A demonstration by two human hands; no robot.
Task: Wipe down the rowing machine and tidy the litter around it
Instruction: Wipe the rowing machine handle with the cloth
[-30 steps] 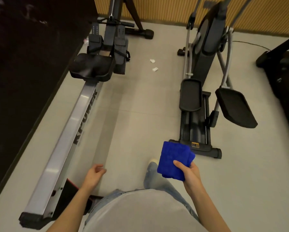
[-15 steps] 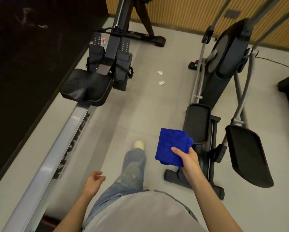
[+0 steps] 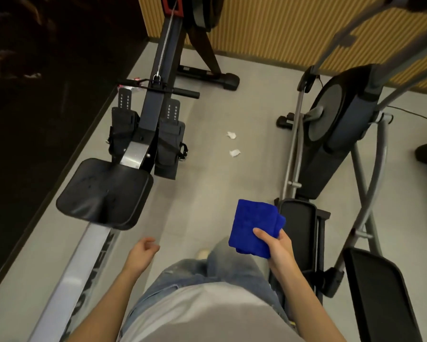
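Note:
The rowing machine stretches along the left, its black seat (image 3: 103, 193) on a silver rail (image 3: 84, 262), with foot straps (image 3: 169, 146) and a handle bar (image 3: 173, 91) beyond. My right hand (image 3: 279, 248) grips a folded blue cloth (image 3: 253, 228) in front of me, right of the seat. My left hand (image 3: 143, 250) hangs with loosely curled fingers and holds nothing, just right of the rail. Two white scraps of litter (image 3: 231, 135) (image 3: 234, 153) lie on the grey floor between the machines.
An elliptical trainer (image 3: 331, 144) stands to the right, its pedals (image 3: 299, 223) (image 3: 378, 292) close to my right arm. A dark wall (image 3: 34, 95) runs along the left and a slatted wooden wall (image 3: 269, 28) across the back. A cable (image 3: 415, 117) lies at far right.
I have walked forward along the rail, so the seat and litter are nearer. The cloth stays gripped in my right hand; my left hand stays loose.

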